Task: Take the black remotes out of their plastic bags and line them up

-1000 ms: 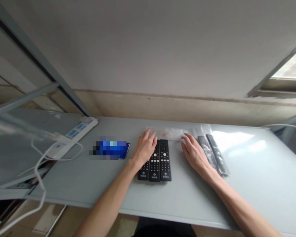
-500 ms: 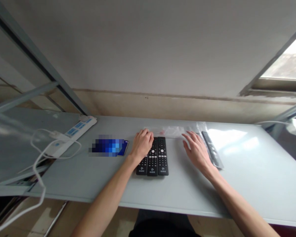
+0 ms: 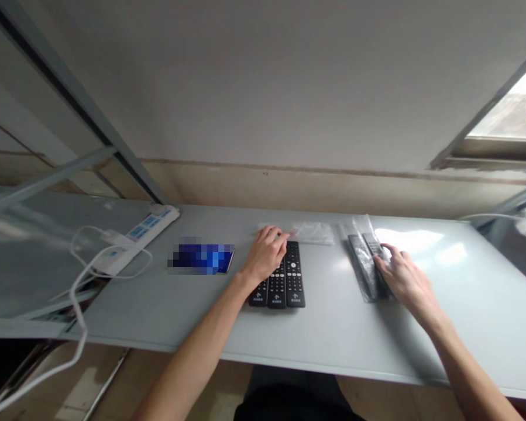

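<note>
Three black remote controls (image 3: 284,282) lie side by side on the grey table (image 3: 324,333). My left hand (image 3: 266,255) rests on the far end of the leftmost ones, fingers curled loosely over them. To the right, two remotes in clear plastic bags (image 3: 364,263) lie together. My right hand (image 3: 406,282) lies on their right side, fingers stretched over the nearer end. Empty clear bags (image 3: 309,232) sit just beyond the bare remotes.
A phone with a blue screen (image 3: 203,259) lies left of my left hand. A white power strip (image 3: 137,235) with a looping cable sits at the table's left corner. The wall runs behind the table; a window (image 3: 508,117) is at the right.
My right hand moved to the right, from the spot beside the bare remotes onto the bagged remotes. My left hand stayed on the bare remotes with its fingers curled more.
</note>
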The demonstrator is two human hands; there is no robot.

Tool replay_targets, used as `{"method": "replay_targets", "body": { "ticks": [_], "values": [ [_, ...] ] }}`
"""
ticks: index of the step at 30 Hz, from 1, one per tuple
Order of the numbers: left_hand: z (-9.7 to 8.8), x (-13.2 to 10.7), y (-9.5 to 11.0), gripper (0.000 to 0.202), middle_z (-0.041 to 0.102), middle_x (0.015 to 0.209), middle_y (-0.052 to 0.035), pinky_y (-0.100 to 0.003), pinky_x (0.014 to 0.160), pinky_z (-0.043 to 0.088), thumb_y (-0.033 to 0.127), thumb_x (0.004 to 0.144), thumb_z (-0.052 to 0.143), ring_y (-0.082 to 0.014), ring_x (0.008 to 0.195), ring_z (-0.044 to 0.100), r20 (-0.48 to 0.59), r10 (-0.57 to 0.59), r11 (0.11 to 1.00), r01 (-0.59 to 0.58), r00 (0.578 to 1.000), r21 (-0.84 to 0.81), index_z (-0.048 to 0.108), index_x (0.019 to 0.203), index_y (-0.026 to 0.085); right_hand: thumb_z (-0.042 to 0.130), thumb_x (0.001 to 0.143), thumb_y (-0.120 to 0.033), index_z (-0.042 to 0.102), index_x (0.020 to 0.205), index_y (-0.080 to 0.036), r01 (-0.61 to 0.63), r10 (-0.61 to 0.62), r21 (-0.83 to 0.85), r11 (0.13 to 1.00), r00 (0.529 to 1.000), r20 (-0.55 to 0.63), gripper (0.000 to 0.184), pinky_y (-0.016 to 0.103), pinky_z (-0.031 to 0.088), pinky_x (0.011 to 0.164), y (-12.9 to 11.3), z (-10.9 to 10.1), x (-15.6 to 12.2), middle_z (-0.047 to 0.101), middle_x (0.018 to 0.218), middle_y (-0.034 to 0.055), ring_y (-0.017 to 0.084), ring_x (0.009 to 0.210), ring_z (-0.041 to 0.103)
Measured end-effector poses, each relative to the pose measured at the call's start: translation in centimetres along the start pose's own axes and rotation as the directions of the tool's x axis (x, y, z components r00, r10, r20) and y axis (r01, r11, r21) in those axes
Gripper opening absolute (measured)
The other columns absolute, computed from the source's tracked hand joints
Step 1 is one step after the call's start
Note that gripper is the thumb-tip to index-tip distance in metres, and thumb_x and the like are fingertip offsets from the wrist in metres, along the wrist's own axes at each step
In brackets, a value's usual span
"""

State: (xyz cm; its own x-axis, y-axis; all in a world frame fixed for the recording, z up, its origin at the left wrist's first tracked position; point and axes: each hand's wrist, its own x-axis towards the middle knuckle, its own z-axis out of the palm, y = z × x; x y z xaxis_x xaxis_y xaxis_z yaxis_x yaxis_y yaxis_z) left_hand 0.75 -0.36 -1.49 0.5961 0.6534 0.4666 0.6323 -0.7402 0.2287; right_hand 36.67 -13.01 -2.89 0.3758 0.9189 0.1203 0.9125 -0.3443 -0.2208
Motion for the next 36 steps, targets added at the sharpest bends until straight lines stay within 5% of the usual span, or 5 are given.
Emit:
{"method": "replay_targets", "body": {
  "ticks": [11,17,24,31,36],
  "values": [
    [-0.5,0.2,1.4,0.029,0.075,0.109,-0.0086,-0.043,0.102,0.051,0.021,0.109,0.047,-0.0255,0.110,0.065,-0.031,-0.059,0.945,0.046,0.998,-0.323,0.075,0.119,0.018,0.067,0.087,-0.069,0.058,0.150,-0.023,-0.004,0.120,0.451,0.893,0.966,-0.230,0.079,0.038,0.051,0.060,-1.0,-3.5,1.7,0.071,0.100,0.0120,0.028,0.071,0.066],
    [-1.1,0.4,2.5,0.061,0.081,0.111,-0.0102,-0.030,0.076,0.053,0.059,0.100,0.066,-0.0187,0.083,0.072,0.239,-0.276,0.447,0.344,0.931,-0.826,0.063,0.144,0.016,0.091,0.075,-0.056,0.068,0.135,-0.028,0.096,-0.138,0.915,0.391,0.989,-0.044,0.070,0.037,0.061,0.070,-9.4,-3.4,0.9,0.078,0.107,0.0075,0.025,0.084,0.074],
    [-1.0,0.6,2.8,0.053,0.078,0.079,-0.0088,-0.026,0.058,0.055,0.063,0.089,0.078,-0.0170,0.061,0.070,0.395,-0.358,0.099,0.455,0.846,-0.885,0.079,0.100,0.011,0.088,0.083,-0.054,0.073,0.135,-0.024,0.002,-0.498,0.907,0.421,0.836,0.229,0.062,0.036,0.059,0.078,-13.3,-0.8,0.4,0.080,0.106,0.0071,0.026,0.093,0.074],
    [-0.9,0.5,2.5,0.048,0.082,0.102,-0.0100,-0.037,0.082,0.067,0.054,0.088,0.083,-0.0223,0.083,0.078,0.418,-0.427,-0.062,0.435,0.802,-0.898,0.080,0.114,0.014,0.080,0.090,-0.058,0.078,0.113,-0.017,-0.419,-0.312,0.884,0.208,0.828,0.466,0.048,0.023,0.051,0.050,-11.1,-0.9,0.8,0.076,0.080,0.0043,0.015,0.060,0.068],
    [-1.2,0.5,2.0,0.038,0.081,0.112,-0.0096,-0.034,0.082,0.066,0.047,0.088,0.085,-0.0207,0.090,0.077,0.372,-0.428,-0.012,0.407,0.823,-0.914,0.081,0.108,0.015,0.090,0.081,-0.054,0.076,0.090,-0.017,-0.448,-0.137,0.894,-0.009,0.886,0.443,0.040,0.025,0.062,0.056,-10.9,-0.3,1.4,0.076,0.073,0.0057,0.020,0.065,0.077]
  ]
}}
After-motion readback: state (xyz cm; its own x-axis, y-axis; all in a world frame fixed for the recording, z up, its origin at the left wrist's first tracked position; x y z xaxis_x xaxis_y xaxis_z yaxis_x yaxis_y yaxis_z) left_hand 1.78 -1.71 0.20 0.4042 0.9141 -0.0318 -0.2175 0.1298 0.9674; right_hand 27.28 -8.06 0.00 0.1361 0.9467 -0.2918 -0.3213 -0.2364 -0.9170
